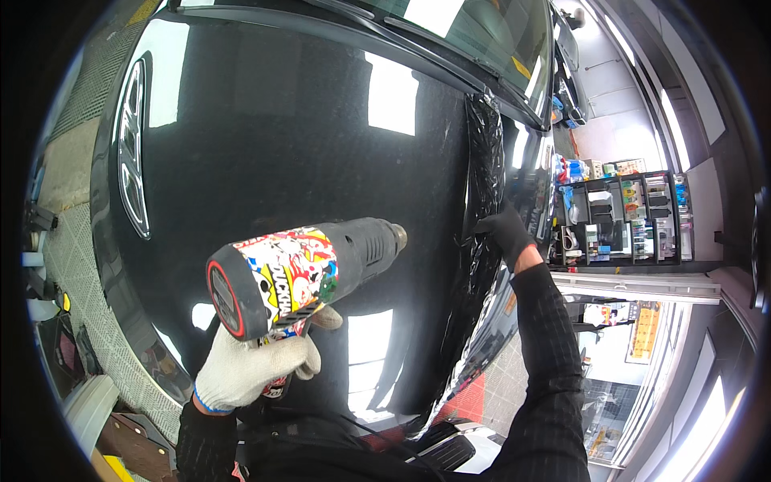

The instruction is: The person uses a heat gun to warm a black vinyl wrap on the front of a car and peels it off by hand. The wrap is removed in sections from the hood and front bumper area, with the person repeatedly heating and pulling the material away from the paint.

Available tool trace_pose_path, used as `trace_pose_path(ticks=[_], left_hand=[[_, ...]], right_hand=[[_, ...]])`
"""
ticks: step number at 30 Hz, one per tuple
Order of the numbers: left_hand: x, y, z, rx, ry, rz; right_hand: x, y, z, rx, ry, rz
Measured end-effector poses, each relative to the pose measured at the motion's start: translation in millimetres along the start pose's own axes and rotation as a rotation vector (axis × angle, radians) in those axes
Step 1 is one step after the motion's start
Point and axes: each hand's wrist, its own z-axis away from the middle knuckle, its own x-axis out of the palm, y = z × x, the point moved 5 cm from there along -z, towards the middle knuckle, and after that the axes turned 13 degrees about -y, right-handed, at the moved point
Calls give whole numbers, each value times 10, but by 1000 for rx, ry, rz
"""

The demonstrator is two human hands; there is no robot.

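Observation:
My left hand, in a white knitted glove, is wrapped round the handle of a heat gun covered in colourful stickers. Its metal nozzle points right, toward a wrinkled strip of glossy black film along the right edge of the car hood. The nozzle stays apart from the film. My right hand, in a dark glove, is closed at the film's edge, fingertips pinching it. The film runs from near the windshield down to the front corner, creased and partly loose.
The windshield rises beyond the hood, and a chrome emblem sits at the left. Shelves with bottles and boxes stand at the right, past the fender. A dark cable crosses near my body.

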Motion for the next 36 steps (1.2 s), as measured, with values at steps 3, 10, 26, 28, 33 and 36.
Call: trace_pose_path(ticks=[3, 10, 26, 28, 33, 36], left_hand=[[-3, 15, 42, 36, 6, 33], [-43, 30, 97, 2, 62, -43], [-24, 99, 182, -21, 166, -85], [-34, 133, 196, -18, 154, -86], [-98, 226, 463, -128, 170, -108], [-255, 412, 540, -77, -97, -216]], right_hand=[[-15, 150, -103, -4, 5, -48], [-47, 263, -212, 71, 238, 293], [-13, 440, -174, 55, 148, 375], [-5, 429, -157, 58, 172, 367], [69, 267, -57, 31, 152, 310], [125, 157, 29, 143, 150, 314]])
